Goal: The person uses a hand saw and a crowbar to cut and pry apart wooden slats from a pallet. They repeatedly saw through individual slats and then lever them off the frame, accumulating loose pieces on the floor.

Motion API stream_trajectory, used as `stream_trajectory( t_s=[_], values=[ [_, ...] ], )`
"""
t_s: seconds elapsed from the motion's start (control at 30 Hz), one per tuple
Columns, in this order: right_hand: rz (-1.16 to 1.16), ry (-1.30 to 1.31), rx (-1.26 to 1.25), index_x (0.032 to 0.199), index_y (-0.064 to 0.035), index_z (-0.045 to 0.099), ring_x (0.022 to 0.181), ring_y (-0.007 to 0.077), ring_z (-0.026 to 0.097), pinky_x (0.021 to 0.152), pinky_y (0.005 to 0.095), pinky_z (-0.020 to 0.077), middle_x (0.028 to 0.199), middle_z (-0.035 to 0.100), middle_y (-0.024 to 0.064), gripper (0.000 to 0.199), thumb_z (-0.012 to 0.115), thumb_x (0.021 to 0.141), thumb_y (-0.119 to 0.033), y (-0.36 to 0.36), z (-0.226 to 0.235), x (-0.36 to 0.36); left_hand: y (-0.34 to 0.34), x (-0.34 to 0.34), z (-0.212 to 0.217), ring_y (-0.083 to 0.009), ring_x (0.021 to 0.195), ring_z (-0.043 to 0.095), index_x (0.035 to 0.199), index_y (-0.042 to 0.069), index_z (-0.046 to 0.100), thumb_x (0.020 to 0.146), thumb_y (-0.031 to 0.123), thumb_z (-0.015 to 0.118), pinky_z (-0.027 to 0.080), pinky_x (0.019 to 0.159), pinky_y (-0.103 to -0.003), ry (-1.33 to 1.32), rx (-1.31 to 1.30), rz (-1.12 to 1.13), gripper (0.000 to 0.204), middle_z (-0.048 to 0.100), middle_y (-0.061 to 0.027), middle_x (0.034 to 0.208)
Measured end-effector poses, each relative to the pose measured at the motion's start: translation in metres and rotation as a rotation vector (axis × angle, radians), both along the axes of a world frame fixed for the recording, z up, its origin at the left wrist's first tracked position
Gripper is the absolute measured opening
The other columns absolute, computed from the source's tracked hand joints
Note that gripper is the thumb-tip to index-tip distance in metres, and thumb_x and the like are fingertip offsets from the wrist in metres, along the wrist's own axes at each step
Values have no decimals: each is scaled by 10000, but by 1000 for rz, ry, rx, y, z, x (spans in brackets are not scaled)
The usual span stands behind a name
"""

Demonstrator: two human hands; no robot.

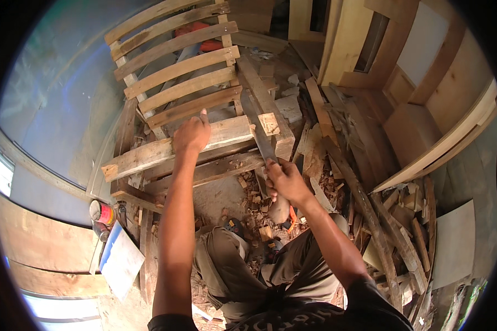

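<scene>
A thick wooden beam [141, 158] lies across a wooden frame in front of me. My left hand [192, 135] grips the beam from above near its middle, thumb pointing forward. My right hand [284, 179] is closed round a handsaw [264, 140], whose blade runs forward past the beam's right end. Part of its rounded wooden handle [280, 211] shows below my fingers. Just right of the blade sits a short pale wood end piece [269, 124]; I cannot tell whether it is still joined to the beam. The saw's teeth are too small to make out.
A slatted wooden frame [176, 80] stands beyond the beam. Wood scraps and chips [254, 190] cover the ground between my feet. Loose boards [364, 220] and a wooden cabinet [419, 110] are on the right. A can [102, 212] stands at left near a metal-grey wall [61, 110].
</scene>
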State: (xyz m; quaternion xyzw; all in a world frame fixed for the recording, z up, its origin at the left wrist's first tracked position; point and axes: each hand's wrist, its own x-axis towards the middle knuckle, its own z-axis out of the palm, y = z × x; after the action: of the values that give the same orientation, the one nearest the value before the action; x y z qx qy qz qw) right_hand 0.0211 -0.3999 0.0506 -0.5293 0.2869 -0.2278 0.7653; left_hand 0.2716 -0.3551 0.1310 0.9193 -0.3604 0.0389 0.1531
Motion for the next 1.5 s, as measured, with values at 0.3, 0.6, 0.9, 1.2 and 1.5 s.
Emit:
stream_trajectory(
  t_s=[0.3, 0.6, 0.9, 1.2, 1.5],
  values=[
    [-525, -111, -45, 977, -42, 503, 496, 110, 455, 434, 277, 380, 658, 480, 21, 393, 506, 1022, -433, 7, 10, -18, 5, 2, 3, -403, 1003, 659, 885, 9, 732, 1022, 519, 221, 492, 927, -505, 40, 63, 5, 735, 697, -245, 1010],
    [-430, 55, -139, 933, -9, 514, 455, 27, 466, 411, 218, 344, 555, 512, -37, 281, 591, 1006, -270, 133, -132, -122, 17, 35, -5, -339, 1110, 642, 1188, -21, 646, 754, 808, 563, 487, 964, -444, 111, 141, -344, 940, 656, -251, 1175],
    [-450, 161, -120, 1002, 21, 481, 428, 56, 441, 392, 236, 345, 535, 477, -15, 335, 593, 1005, -295, 149, -166, -169, 72, -7, 49, -380, 1256, 537, 1371, -10, 461, 715, 407, 842, 438, 1051, -424, 95, 100, -577, 865, 546, -255, 1350],
    [-366, 132, -115, 1103, 156, 469, 452, 45, 470, 402, 235, 347, 541, 517, -4, 446, 588, 1006, -262, 159, -158, -165, 180, -119, 162, -231, 847, 684, 1112, -32, 621, 731, 233, 850, 548, 756, -359, -43, -580, -506, 517, 710, -144, 962],
    [-362, 172, -248, 1120, 187, 469, 471, 44, 490, 427, 243, 387, 542, 542, 23, 480, 606, 994, -256, 183, -164, -152, 190, -107, -23, -242, 923, 599, 1152, -89, 544, 920, 682, 455, 482, 795, -423, -277, -1190, -487, 810, 611, -170, 1010]
  ],
)
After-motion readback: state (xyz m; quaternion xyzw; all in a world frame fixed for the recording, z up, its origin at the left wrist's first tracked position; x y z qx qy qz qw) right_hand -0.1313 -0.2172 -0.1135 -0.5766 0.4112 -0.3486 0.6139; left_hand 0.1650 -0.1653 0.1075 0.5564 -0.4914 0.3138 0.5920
